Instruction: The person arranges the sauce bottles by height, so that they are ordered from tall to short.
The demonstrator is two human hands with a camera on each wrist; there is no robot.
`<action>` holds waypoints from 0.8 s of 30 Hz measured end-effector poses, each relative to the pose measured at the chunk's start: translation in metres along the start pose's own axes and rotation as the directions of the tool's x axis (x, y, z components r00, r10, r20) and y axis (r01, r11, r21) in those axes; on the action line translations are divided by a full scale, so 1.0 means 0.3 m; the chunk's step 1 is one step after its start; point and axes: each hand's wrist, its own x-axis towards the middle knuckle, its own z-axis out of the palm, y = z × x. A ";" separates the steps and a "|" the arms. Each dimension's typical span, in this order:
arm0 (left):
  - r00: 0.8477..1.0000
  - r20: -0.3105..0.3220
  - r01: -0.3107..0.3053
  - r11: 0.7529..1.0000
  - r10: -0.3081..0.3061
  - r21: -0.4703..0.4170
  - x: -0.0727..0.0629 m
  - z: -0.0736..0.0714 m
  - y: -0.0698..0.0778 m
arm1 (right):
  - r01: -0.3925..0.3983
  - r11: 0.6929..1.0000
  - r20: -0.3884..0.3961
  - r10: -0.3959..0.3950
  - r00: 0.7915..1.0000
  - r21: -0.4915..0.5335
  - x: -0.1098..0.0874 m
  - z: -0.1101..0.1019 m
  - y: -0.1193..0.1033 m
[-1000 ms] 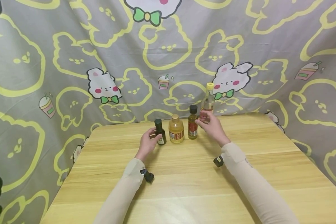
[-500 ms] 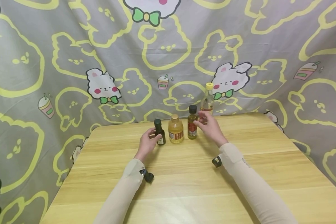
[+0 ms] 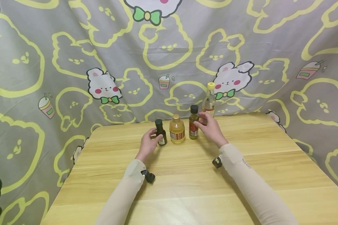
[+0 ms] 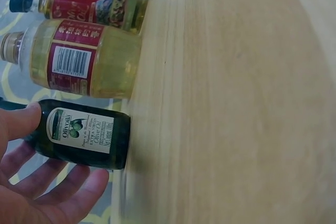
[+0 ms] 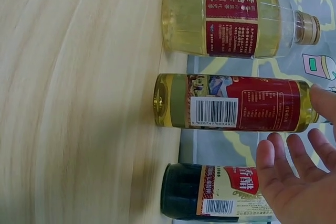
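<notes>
In the head view, several bottles stand upright in a slanting row at the back of the table. My left hand (image 3: 149,144) holds the dark green olive oil bottle (image 4: 81,135), its thumb across the front at the shoulder and fingertips partly hidden behind. My right hand (image 3: 212,128) is at a slim oil bottle (image 5: 226,103) with a red label and black cap. Its thumb overlaps the neck, while loosely bent fingers spread beside the glass. Behind that hand stands a taller yellow-capped vinegar bottle (image 3: 209,101), its lower part mostly covered.
Between the two hands stands a rounded bottle of yellow oil (image 3: 177,130) with a tan cap. The wooden table (image 3: 174,184) reaches back to a grey patterned cloth (image 3: 146,78). Black wrist cameras sit on both sleeves.
My right hand has shifted slightly left, closer to the slim red-labelled oil bottle. My left hand stays at the olive oil bottle, and the bottles keep their places.
</notes>
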 end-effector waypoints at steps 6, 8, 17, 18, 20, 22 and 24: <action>1.000 0.005 -0.001 1.000 0.001 0.001 -0.001 -0.002 0.002 | 0.002 1.000 -0.004 -0.002 1.000 0.007 0.005 0.010 0.005; 1.000 0.004 0.001 1.000 -0.001 0.003 -0.001 -0.002 0.003 | 0.001 1.000 -0.005 -0.001 1.000 0.004 0.006 0.014 0.008; 1.000 0.005 -0.009 1.000 0.009 0.009 -0.004 -0.002 0.005 | 0.007 1.000 -0.010 -0.007 1.000 0.021 0.007 0.027 0.012; 1.000 0.006 -0.010 1.000 0.010 0.010 -0.004 -0.002 0.004 | 0.009 1.000 -0.010 -0.009 1.000 0.022 0.008 0.028 0.012; 1.000 0.007 -0.008 1.000 0.008 0.010 -0.004 -0.002 0.004 | 0.009 1.000 -0.010 -0.009 1.000 0.023 0.010 0.031 0.013; 1.000 0.006 -0.004 1.000 0.004 0.008 -0.004 -0.003 0.004 | 0.009 1.000 -0.008 -0.009 1.000 0.022 0.012 0.034 0.015; 1.000 0.005 -0.002 1.000 0.002 0.006 -0.003 -0.003 0.004 | 0.009 1.000 -0.006 -0.009 1.000 0.022 0.013 0.036 0.017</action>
